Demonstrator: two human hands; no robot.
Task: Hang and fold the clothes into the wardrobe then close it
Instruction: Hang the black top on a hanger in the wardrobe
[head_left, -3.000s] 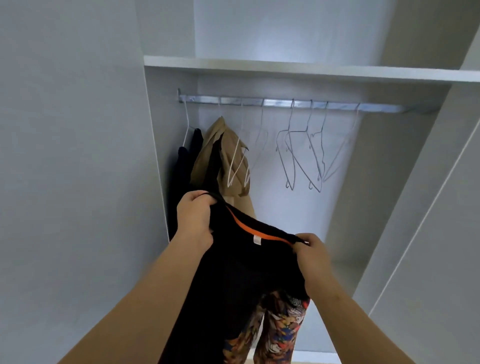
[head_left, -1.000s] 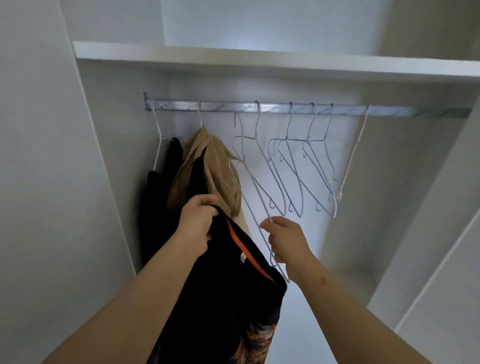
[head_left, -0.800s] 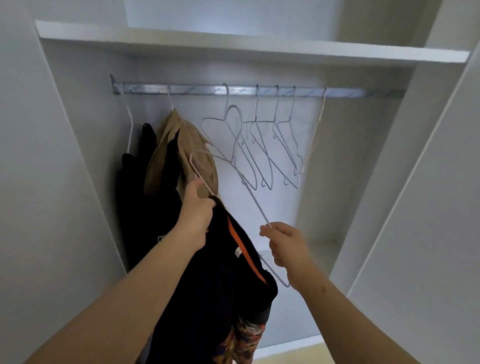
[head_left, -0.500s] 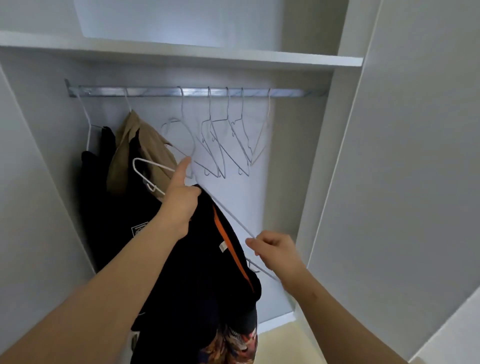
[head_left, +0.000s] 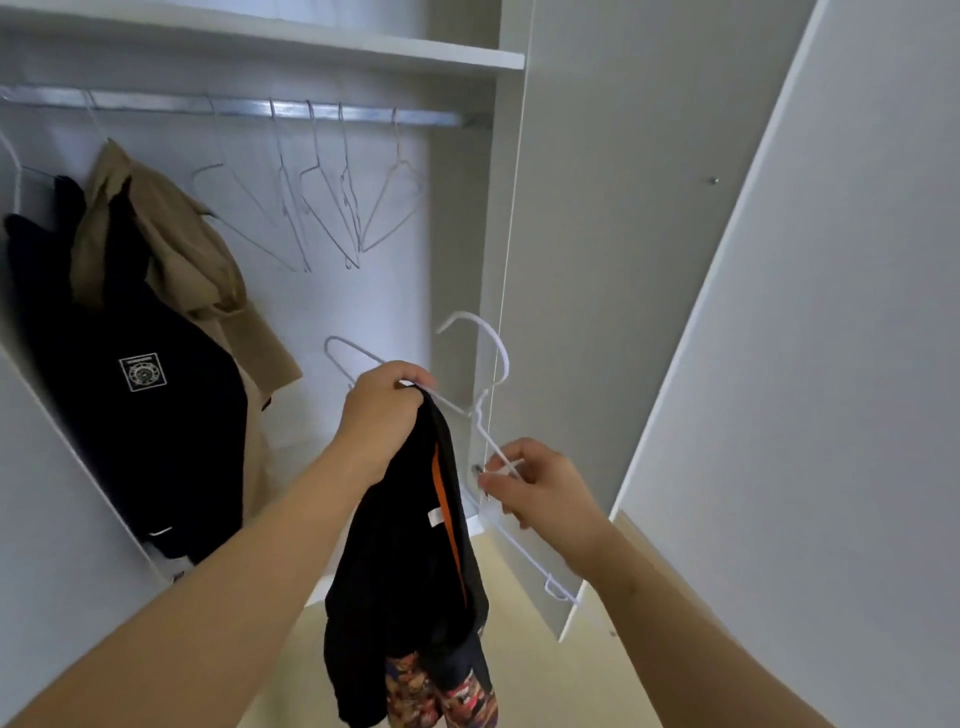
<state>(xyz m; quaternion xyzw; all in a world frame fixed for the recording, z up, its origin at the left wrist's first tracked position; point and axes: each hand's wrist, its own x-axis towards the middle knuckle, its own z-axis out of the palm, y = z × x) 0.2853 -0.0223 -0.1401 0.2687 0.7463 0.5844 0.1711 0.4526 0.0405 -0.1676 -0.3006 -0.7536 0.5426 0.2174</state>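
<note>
White wire hanger (head_left: 480, 413) is now off the steel rail (head_left: 249, 106), pinched by the right hand (head_left: 540, 488). The left hand (head_left: 379, 410) grips the black orange-trimmed garment (head_left: 410, 545) and one hanger arm outside the wardrobe, likely ready for threading.

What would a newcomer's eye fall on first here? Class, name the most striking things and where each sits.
In the centre, the left hand grips a black garment with orange trim while the right hand pinches a white wire hanger beside it. At left, a black jacket and a tan coat hang from the rail, with empty hangers to their right.
</note>
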